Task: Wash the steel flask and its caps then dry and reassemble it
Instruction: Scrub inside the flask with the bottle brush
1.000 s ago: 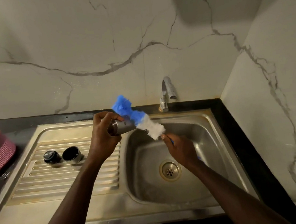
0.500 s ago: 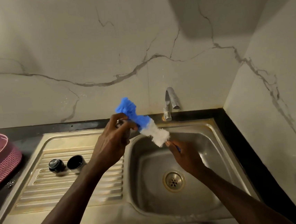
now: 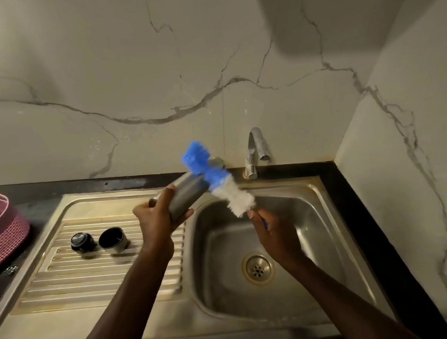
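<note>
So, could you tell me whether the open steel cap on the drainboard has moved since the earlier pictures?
No. The open steel cap sits on the same ridges of the drainboard, just right of the black stopper, as before.

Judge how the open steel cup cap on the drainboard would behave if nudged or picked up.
The steel cup cap looks rigid, being metal. It is tilted on the ridged drainboard, so a nudge could probably tip it further or set it rolling. It appears hollow and short, so likely light; wet steel may slip in the fingers.
</note>
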